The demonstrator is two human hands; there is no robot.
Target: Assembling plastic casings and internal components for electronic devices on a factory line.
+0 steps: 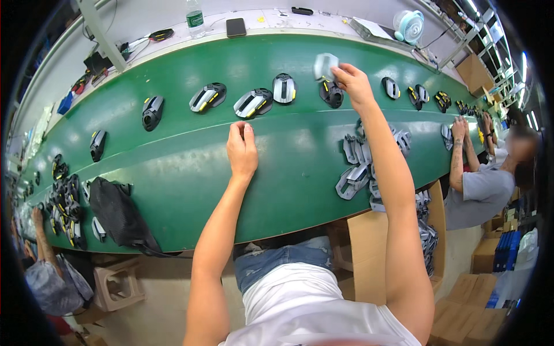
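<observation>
My right hand (353, 83) is reached out over the far part of the green work table. Pinched in its fingers is a silver-grey plastic cover (326, 66), blurred by motion. Just below that cover lies a dark shell-shaped plastic body (332, 95) without a silver top. My left hand (242, 151) hovers nearer to me, fingers curled and thumb against them; whether anything is inside is hidden. Beyond it sits a black shell with silver cover and yellow accents (254, 104), with a similar shell (284, 89) to its right.
Loose grey covers (353, 179) are heaped under my right forearm. An open carton (369, 254) of such parts stands beside me. A black bag (118, 213) and piled dark shells (66, 207) lie left. Co-workers sit at both sides; a fan (408, 27) stands far right.
</observation>
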